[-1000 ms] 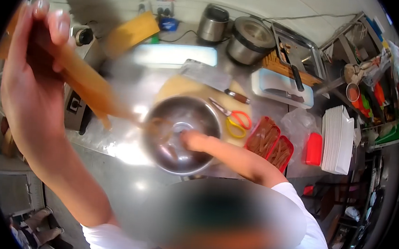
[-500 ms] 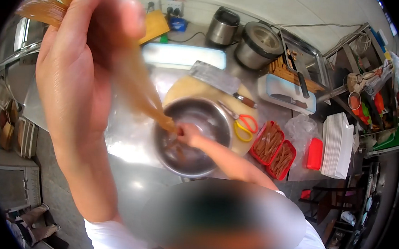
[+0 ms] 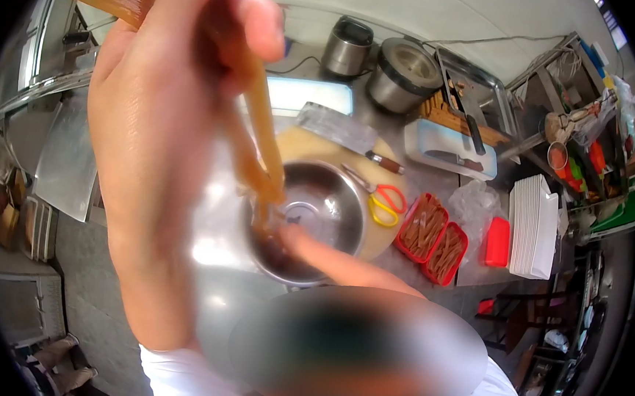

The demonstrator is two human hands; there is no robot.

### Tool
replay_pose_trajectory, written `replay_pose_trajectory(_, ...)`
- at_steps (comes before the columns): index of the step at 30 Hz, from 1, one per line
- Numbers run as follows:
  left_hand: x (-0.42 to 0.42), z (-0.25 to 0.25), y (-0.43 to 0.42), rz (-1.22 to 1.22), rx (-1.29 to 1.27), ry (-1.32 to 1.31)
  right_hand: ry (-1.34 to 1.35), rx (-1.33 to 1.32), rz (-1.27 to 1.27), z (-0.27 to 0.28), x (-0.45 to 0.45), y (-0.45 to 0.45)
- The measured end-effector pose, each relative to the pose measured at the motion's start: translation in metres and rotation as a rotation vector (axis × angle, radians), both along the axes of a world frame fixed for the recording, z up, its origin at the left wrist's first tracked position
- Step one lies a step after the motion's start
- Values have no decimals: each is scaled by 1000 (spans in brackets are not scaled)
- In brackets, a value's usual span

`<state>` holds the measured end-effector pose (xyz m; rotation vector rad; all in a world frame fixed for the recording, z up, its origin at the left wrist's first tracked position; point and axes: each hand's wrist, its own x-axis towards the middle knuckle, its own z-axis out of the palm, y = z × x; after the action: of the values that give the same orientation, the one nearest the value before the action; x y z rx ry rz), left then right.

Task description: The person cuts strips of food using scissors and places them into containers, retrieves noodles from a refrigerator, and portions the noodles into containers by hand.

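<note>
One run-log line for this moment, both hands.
left hand: raised, gripping amber strips | right hand: at metal bowl, grip unclear | scissors: beside bowl

We've got bright light, w/ blown-out glare on the steel counter (image 3: 218, 253) and softer reflections in the bowl (image 3: 342, 214). L hand (image 3: 163, 136), R hand (image 3: 299, 243) and amber strips (image 3: 264, 117) are blurry; rest's sharper. Fisheye bends edges, corners go blk; we see a smeared oval (image 3: 362, 352) btm ctr.

Left hand (image 3: 163, 110) blocks left-centre; scissors (image 3: 373, 190) crowd the bowl (image 3: 341, 192); upper centre, a lane between cleaver (image 3: 337, 128) and white block (image 3: 422, 137)!
</note>
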<state>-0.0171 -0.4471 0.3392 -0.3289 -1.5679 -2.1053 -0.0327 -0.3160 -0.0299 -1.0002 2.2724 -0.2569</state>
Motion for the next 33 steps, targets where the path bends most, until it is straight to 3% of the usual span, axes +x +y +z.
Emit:
replay_pose_trajectory(2, 0, 1, 1, -37, -42, 11, 16, 58, 16, 10, 0, 3)
replay_pose_trajectory(4, -1, 6, 1, 57, 87, -36, 32, 115, 32, 17, -5, 8)
replay_pose_trajectory(6, 2, 12, -11, -18, 86, -14, -147, 1, -204, 14, -13, 18)
replay_pose_trajectory(10, 3, 20, -12, -17, -12, 31, -123, -130, -234, 86, -29, 51)
replay_pose_trajectory(11, 1, 21, -7, -29, -16, 31, -240, -176, -266, 107, -35, 61)
replay_pose_trajectory(12, -4, 22, 9, 155, 59, 21, -355, -224, -299, 121, -42, 72)
replay_pose_trajectory(13, -8, 20, 22, 337, 135, 8, -308, -221, -309, 128, -46, 83)
replay_pose_trajectory(18, -25, -1, 32, 22, 184, -142, -297, -313, -306, 138, -70, 153)
replay_pose_trajectory(20, -29, -8, 32, -160, 192, -113, -351, -381, -438, 134, -70, 196)
replay_pose_trajectory(22, -33, -8, 53, -184, 197, -75, -16, -231, -377, 158, -67, 238)
replay_pose_trajectory(23, -34, -6, 65, -172, 171, -65, -11, -192, -491, 161, -67, 261)
replay_pose_trajectory(24, -38, -5, 77, -210, 192, -57, 159, -150, -502, 161, -66, 287)
replay_pose_trajectory(26, -48, -5, 104, -337, 187, -30, 273, -306, -479, 139, -69, 346)
replay_pose_trajectory(28, -56, -6, 137, -379, 186, -42, 287, -128, -460, 140, -68, 385)
replay_pose_trajectory(30, -57, -6, 175, -367, 158, -59, 310, -150, -396, 132, -66, 414)
replay_pose_trajectory(32, -57, -9, 210, -409, 133, -106, 426, 137, -232, 108, -68, 440)
replay_pose_trajectory(33, -57, -11, 228, -415, 121, -124, 427, 122, -228, 100, -70, 448)
